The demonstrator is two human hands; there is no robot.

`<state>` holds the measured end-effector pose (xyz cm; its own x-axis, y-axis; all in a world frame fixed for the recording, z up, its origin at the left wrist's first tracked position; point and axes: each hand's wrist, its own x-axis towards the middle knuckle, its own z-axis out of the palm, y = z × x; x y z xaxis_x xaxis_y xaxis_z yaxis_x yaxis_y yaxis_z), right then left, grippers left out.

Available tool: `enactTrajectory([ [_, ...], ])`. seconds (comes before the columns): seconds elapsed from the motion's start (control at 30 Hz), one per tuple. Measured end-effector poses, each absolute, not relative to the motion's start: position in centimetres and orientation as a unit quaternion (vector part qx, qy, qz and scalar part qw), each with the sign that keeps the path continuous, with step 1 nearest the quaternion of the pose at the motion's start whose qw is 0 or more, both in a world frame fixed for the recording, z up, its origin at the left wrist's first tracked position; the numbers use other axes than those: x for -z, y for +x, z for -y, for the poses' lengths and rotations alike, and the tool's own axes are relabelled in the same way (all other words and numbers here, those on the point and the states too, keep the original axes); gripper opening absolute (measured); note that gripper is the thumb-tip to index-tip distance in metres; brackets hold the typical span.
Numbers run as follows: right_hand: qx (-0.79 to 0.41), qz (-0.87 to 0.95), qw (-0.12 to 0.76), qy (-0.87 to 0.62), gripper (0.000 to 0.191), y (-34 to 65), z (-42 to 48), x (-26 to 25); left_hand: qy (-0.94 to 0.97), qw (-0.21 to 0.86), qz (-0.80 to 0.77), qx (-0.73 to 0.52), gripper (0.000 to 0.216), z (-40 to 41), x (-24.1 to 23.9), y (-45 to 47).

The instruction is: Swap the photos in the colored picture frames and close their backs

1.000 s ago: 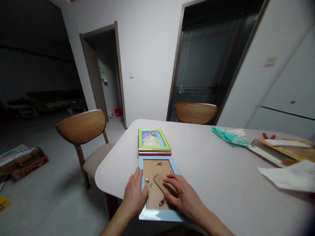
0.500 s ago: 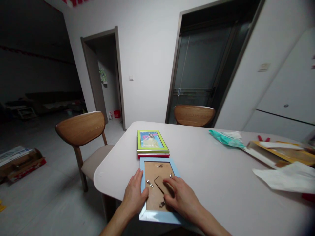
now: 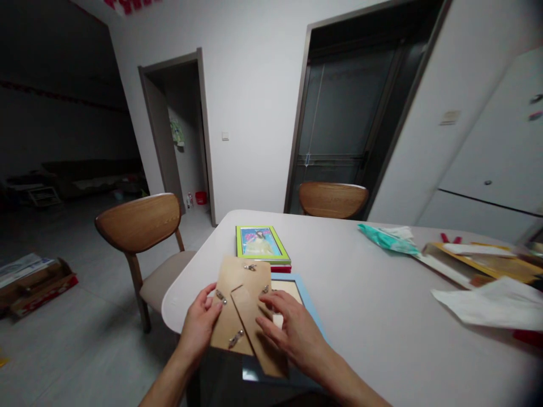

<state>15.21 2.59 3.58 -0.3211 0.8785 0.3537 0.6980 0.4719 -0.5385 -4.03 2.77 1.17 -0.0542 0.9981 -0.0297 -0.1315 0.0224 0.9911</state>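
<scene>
My left hand [image 3: 199, 322] grips the left edge of a brown picture-frame backing board [image 3: 240, 282], thumb on its face. The board is tilted and raised off a light blue picture frame [image 3: 311, 305]. It carries several metal clips and a stand leg [image 3: 258, 345] that sticks out toward me. At the board's right edge is my right hand [image 3: 292, 325], its fingers apart; whether they touch the board is unclear. Part of a pale sheet shows inside the blue frame, and the rest is hidden behind the board and hand.
Beyond the blue frame, a green picture frame [image 3: 261, 243] lies on a red one [image 3: 284, 269]. On the table's [image 3: 339, 265] right side are a teal packet [image 3: 388, 240], a yellow envelope [image 3: 487, 263] and white wrapping [image 3: 496, 302]. Wooden chairs stand at the left [image 3: 139, 220] and far side [image 3: 333, 199].
The backing board has come up out of the blue frame and moved left, now in my left hand. My right hand has let go of the stand leg and its fingers have spread.
</scene>
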Motion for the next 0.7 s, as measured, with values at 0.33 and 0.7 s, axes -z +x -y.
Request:
enactTrajectory([
  [0.33,-0.052,0.707,0.192,-0.678,0.045,21.3,-5.1,0.7,0.491,0.354,-0.644,-0.468,0.042,-2.5,2.1,-10.6],
  [0.7,-0.152,0.638,0.227,-0.720,0.055,24.7,-6.4,1.2,0.675,0.113,-0.636,-0.355,0.046,-2.4,1.6,-6.0],
])
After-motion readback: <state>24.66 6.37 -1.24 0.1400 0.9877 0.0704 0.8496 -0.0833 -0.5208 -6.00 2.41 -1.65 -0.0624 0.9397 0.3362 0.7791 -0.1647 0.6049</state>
